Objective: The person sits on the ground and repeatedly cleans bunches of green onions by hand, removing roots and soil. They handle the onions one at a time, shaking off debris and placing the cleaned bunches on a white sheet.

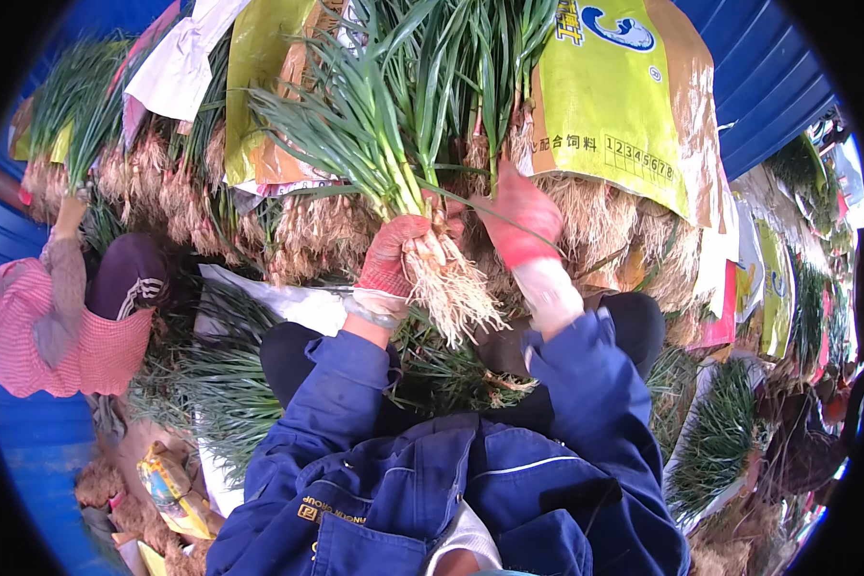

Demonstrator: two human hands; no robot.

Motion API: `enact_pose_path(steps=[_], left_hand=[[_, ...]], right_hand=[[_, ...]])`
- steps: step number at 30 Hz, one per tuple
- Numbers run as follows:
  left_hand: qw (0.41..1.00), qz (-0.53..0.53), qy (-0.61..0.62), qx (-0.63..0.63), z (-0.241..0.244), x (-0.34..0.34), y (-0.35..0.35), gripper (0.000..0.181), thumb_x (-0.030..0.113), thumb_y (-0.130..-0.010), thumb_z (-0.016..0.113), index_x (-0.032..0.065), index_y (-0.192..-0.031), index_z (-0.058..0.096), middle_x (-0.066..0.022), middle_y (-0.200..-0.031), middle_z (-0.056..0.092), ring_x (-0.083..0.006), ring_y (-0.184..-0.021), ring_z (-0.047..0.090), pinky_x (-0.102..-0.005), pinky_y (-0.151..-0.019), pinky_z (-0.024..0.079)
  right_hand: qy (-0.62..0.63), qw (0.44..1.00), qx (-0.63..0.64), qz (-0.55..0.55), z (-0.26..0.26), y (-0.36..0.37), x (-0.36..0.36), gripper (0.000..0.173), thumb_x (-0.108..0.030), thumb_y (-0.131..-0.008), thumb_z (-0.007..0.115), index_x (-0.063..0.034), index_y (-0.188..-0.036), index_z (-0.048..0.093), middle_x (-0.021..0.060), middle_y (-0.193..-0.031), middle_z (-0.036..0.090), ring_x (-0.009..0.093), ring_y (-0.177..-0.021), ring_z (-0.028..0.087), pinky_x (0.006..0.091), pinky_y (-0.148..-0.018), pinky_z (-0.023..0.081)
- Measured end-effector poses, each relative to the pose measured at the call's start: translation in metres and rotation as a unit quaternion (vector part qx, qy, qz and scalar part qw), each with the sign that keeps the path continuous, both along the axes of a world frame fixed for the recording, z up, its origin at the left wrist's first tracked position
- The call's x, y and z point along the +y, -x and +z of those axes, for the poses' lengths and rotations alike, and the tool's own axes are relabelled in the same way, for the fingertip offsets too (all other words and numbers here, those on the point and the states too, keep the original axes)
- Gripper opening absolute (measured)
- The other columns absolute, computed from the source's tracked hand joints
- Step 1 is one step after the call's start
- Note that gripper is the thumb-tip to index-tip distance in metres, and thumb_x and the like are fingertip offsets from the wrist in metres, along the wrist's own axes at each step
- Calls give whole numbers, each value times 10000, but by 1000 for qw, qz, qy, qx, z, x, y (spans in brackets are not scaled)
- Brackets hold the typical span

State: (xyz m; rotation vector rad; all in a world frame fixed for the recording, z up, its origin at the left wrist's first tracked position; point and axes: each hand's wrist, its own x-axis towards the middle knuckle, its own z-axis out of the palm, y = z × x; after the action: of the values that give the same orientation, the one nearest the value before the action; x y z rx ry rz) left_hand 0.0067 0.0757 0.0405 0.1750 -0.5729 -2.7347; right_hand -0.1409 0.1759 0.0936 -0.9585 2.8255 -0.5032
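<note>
My left hand point(391, 255), in a red knit glove, is closed around a bunch of green garlic plants point(405, 173). Its leaves point up and away from me, while the pale bulbs and stringy roots hang below my fingers. To its right, my right hand point(524, 222), also gloved in red, reaches to the heaped plants. A green stalk point(495, 167) passes between its thumb and fingers; blur hides whether they grip it. Ahead lies a long row of garlic plants point(324, 234), roots facing me, partly covered by a yellow-green and brown woven feed sack point(619, 93).
Loose cut leaves point(446, 374) lie between my knees. More garlic point(223, 403) rests on a white sheet at left, and another pile point(716, 432) at right. A co-worker in a pink checked garment point(115, 345) sits at left, one hand on plants. Blue corrugated sheeting point(763, 65) stands behind.
</note>
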Motion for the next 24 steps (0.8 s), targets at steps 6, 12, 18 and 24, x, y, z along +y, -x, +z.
enact_pose_path(steps=[6,12,18,24], left_hand=[[994,67,51,70,56,6,-30,377,65,-744,613,45,-1112,536,-186,-1144,558,-266,-925,623,-378,-746,571],[993,95,61,-30,10,31,-19,385,2,-757,596,9,-1138,545,-148,-1107,602,-213,-844,634,-319,-701,558],[985,45,62,-156,-20,48,-14,207,88,-790,634,-14,-970,618,-98,-795,642,-193,-686,633,-300,-622,538],[973,120,98,-174,14,39,-20,262,105,-792,640,-10,-1023,594,-96,-838,660,-190,-692,648,-305,-599,555]], right_hand=[[92,995,4,28,-31,42,-8,361,-383,-780,647,-36,-876,608,174,-735,637,332,-721,634,460,-672,501],[444,752,-487,-8,-16,12,19,188,-269,-858,625,-84,-880,644,19,-597,556,105,-408,458,244,-380,353],[227,962,-121,95,-91,-3,-5,247,-295,-868,598,-49,-852,602,95,-636,591,203,-467,518,349,-449,457],[42,987,95,120,-45,-13,-26,253,-325,-905,507,-90,-947,593,130,-918,630,249,-723,649,423,-564,518]])
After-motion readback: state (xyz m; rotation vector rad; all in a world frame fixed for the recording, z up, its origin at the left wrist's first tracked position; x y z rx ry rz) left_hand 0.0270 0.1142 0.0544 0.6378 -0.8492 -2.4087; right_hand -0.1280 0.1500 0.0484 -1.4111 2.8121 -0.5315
